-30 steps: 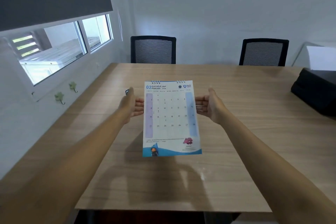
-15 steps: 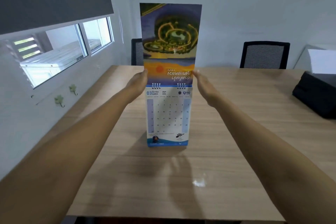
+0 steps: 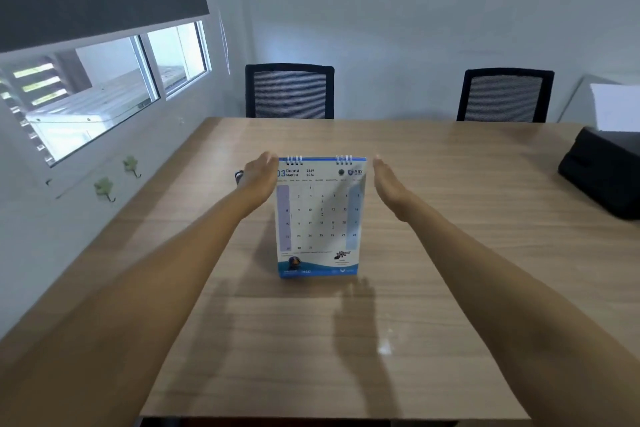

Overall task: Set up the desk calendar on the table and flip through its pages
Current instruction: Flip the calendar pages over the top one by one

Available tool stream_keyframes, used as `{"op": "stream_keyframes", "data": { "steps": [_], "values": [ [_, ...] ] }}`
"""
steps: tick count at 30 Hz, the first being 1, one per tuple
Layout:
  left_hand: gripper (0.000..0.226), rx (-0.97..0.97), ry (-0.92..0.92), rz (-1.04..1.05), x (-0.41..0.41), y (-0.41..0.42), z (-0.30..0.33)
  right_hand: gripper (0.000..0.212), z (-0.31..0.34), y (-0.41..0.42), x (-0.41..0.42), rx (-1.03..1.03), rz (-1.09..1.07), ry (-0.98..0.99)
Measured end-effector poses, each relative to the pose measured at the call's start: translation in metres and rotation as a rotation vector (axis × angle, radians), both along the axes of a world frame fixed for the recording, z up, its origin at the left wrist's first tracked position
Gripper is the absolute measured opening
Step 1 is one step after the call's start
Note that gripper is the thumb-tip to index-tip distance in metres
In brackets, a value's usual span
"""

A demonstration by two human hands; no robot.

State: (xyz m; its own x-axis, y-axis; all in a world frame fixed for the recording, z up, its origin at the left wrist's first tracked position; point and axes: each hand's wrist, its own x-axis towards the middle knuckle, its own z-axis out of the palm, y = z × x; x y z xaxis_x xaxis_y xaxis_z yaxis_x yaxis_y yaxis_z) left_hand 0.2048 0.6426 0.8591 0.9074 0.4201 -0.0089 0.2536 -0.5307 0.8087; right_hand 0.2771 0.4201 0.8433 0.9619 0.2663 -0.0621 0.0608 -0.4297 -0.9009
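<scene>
Head | calendar (image 3: 320,218) upright on table (image 3: 450,253) | left hand (image 3: 258,180), right hand (image 3: 388,184) flank it, flat, seemingly released

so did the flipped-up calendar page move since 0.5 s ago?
Yes. It has gone over the rings and out of sight; the left chair it covered shows fully, and the calendar shows March.

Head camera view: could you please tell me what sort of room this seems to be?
Probably a small office meeting room: a long wooden table with two mesh-backed office chairs at its far side, and a desk calendar standing on it.
</scene>
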Motion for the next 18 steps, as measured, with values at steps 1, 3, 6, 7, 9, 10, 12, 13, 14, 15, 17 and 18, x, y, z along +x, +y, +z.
{"op": "stream_keyframes", "data": {
  "steps": [1,3,6,7,9,10,12,13,14,15,17,18],
  "values": [
    [0.054,-0.121,-0.02,0.017,-0.005,-0.003,-0.004,0.065,-0.003,0.001,-0.005,0.114,0.01,0.111],
    [0.061,-0.384,0.004,0.038,-0.013,-0.01,-0.015,0.072,-0.014,0.002,-0.008,0.274,0.038,0.307],
    [0.074,-0.678,0.046,0.052,-0.025,-0.018,-0.026,0.078,-0.03,0.001,-0.009,0.389,0.119,0.446],
    [0.077,-0.729,0.046,0.04,-0.027,-0.02,-0.028,0.08,-0.031,0.0,-0.012,0.412,0.134,0.463],
    [0.078,-0.745,0.042,0.014,-0.031,-0.026,-0.027,0.082,-0.033,-0.001,-0.016,0.434,0.161,0.461],
    [0.078,-0.738,0.039,-0.003,-0.033,-0.029,-0.026,0.082,-0.032,-0.001,-0.018,0.437,0.164,0.464],
    [0.076,-0.717,0.044,-0.021,-0.037,-0.031,-0.024,0.081,-0.028,-0.002,-0.023,0.445,0.16,0.468],
    [0.075,-0.714,0.045,-0.021,-0.038,-0.032,-0.023,0.081,-0.026,-0.003,-0.025,0.444,0.16,0.465],
    [0.074,-0.712,0.044,-0.018,-0.04,-0.033,-0.02,0.081,-0.025,-0.004,-0.027,0.43,0.158,0.456],
    [0.073,-0.709,0.042,-0.011,-0.041,-0.034,-0.018,0.081,-0.023,-0.005,-0.029,0.414,0.158,0.442],
    [0.07,-0.681,0.037,-0.002,-0.046,-0.035,-0.015,0.083,-0.024,-0.008,-0.029,0.376,0.148,0.415],
    [0.069,-0.644,0.044,0.001,-0.047,-0.034,-0.014,0.085,-0.025,-0.009,-0.028,0.365,0.131,0.403]
  ]
}}
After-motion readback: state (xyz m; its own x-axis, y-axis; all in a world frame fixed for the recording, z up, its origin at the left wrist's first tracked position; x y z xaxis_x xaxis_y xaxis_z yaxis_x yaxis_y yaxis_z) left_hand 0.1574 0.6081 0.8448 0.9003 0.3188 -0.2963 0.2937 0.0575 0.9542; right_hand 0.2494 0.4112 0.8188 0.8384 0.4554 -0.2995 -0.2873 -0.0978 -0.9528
